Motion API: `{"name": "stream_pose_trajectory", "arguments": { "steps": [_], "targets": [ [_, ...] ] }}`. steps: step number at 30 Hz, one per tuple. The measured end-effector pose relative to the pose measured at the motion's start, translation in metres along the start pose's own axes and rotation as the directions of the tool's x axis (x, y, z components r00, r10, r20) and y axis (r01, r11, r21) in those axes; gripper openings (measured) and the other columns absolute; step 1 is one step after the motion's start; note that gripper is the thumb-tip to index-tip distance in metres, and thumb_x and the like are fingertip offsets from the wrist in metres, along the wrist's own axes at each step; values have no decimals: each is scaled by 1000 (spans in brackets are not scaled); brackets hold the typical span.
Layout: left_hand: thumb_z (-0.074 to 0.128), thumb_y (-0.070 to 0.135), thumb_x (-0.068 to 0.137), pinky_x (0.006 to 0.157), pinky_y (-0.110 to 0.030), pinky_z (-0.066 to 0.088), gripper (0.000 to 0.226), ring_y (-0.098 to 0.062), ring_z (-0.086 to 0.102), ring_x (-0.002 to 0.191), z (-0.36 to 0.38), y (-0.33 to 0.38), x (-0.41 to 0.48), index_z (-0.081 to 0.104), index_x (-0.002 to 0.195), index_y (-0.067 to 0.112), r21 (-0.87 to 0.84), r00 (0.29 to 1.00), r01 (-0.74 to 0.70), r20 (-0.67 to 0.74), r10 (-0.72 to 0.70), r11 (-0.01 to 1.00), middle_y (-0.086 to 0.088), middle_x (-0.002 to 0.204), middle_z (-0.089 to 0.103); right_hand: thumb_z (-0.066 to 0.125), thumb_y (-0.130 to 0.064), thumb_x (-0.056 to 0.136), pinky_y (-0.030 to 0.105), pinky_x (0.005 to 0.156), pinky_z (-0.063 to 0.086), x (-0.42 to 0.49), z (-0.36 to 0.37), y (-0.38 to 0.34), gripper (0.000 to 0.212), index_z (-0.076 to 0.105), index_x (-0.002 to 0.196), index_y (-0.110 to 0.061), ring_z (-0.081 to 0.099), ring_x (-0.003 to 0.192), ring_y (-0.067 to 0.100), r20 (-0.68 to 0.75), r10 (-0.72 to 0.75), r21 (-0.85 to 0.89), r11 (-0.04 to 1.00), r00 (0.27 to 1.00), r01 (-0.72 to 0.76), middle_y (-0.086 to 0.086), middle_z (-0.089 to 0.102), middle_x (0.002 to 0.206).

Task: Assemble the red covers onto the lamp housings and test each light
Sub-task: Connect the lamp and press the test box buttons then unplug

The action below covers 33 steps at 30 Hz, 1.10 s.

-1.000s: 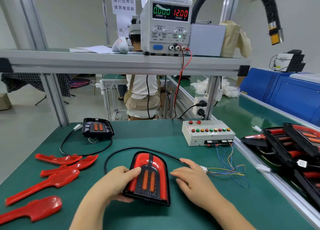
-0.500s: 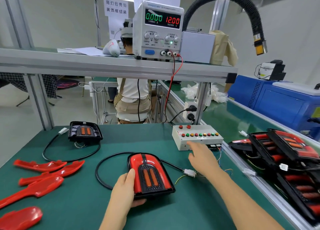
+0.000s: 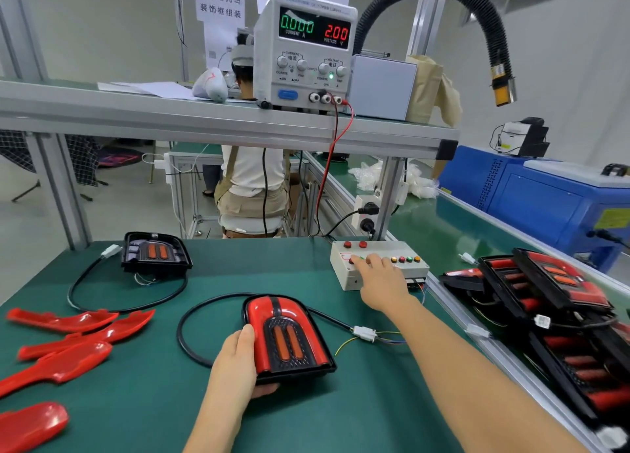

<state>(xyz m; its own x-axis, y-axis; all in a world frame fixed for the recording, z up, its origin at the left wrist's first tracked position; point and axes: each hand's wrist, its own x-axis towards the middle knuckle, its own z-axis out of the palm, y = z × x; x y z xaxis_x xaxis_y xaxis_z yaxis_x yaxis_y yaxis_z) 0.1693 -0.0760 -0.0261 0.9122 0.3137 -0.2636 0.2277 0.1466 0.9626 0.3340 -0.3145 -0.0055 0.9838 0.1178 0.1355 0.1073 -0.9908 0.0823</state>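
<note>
Fingers (image 3: 371, 261) of the right hand (image 3: 381, 284) lie straight on the test box (image 3: 354, 278) buttons. Beside it, the left hand (image 3: 238, 367) grips the covered lamp (image 3: 289, 336) on the table (image 3: 136, 401). Its long axis runs away from the person, rounded end farthest.

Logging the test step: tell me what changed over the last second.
The right hand left the assembled lamp's right side, reached forward to the button box and now touches its left buttons. The left hand kept holding the lamp's left edge; the lamp, loose red covers and bare housing stayed put.
</note>
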Motion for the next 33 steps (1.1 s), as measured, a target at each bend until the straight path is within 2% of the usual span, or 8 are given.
{"name": "stream_pose_trajectory", "arguments": {
  "steps": [7,21,33],
  "targets": [
    [38,39,99,51,-32,57,35,-22,63,92,0,-1,-2,55,115,12,18,1000,-16,-5,16,1000,-9,106,60,49,-15,87,42,102,35,0,-1,-1,72,18,151,-32,34,127,31,14,5,-1,1000,1000,-5,8,34,141],
    [36,40,100,53,-33,58,35,-23,65,89,-2,-3,0,51,120,15,23,1000,-16,8,16,1000,-9,102,63,49,-14,89,42,101,38,1,2,-5,68,20,150,-26,36,127,31,-26,-17,-127,992,1000,14,10,37,140],
    [38,38,100,54,-35,58,34,-24,65,90,-3,-3,-1,52,121,15,17,1000,-10,10,10,1000,-10,105,62,49,-14,88,41,105,33,-10,17,-1,79,7,154,-26,28,134,30,-35,-1,0,1000,999,1,5,21,155]
  ]
}}
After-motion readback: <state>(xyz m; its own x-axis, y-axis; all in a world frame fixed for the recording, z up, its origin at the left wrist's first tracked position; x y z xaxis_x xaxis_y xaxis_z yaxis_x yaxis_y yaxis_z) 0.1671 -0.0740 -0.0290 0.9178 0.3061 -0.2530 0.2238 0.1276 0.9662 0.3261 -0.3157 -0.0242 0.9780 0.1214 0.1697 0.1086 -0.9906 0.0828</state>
